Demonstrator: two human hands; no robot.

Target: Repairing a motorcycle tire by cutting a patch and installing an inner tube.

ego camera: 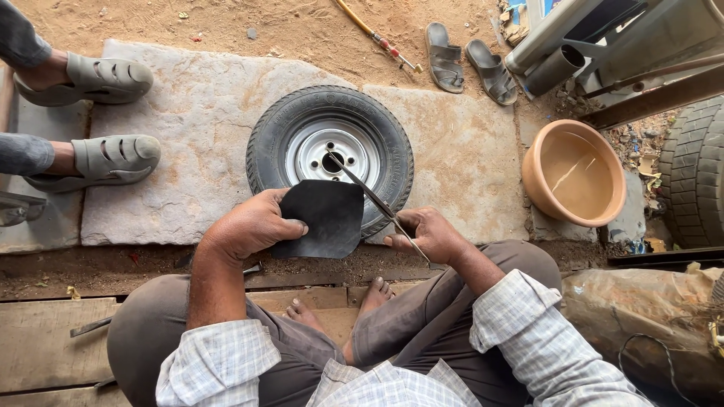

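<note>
A stone slab [196, 113] lies flat in the sandy ground, and near its middle rests a small tyre [329, 147] on a pale steel rim. At the slab's right edge sits an orange basin [575, 172] holding water, and past the far edge lie two grey sandals [469, 69]. Another person's feet in grey clogs [105, 120] rest at the slab's left edge. The person sits cross-legged on planks at the near edge, above the tyre's near side. The left hand [253, 226] pinches a black rubber sheet [328, 218] by its left edge, thumb on top and fingers under. The right hand [430, 234] is closed around the handles of long scissors [369, 192], whose blades point up and away over the rim, just beside the sheet's upper right corner. Whether the blades bite into the rubber cannot be told. To cut well, it seems wise to keep the sheet taut and level, feed it deep into the blades, and turn the sheet rather than the scissors, thumb well apart from the cutting line.
</note>
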